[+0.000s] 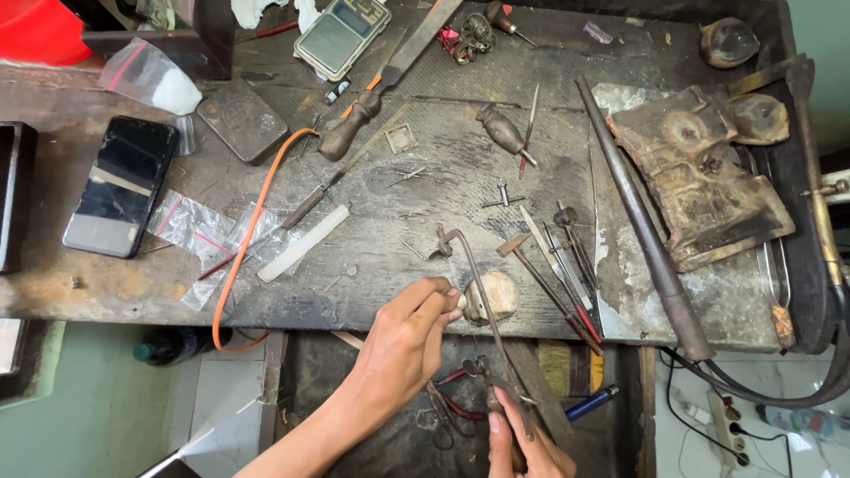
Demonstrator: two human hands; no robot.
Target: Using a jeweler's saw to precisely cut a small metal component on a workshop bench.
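Observation:
My left hand (409, 341) pinches something small at its fingertips and presses it against a worn wooden peg (492, 296) that juts from the bench's front edge. What it pinches is too small to make out. My right hand (524, 443), low in the view, grips the handle of a thin metal saw frame (478, 292). The frame reaches up past the peg, its curved end over the bench.
The scarred workbench (372, 265) holds a black phone (119, 188), small plastic bags (199, 232), an orange cable (243, 248), a white stick (304, 242), files, a small hammer (531, 265), a long steel rod (642, 221), a charred block (704, 181) and a pocket scale (341, 35). Red-handled pliers (456, 403) lie below.

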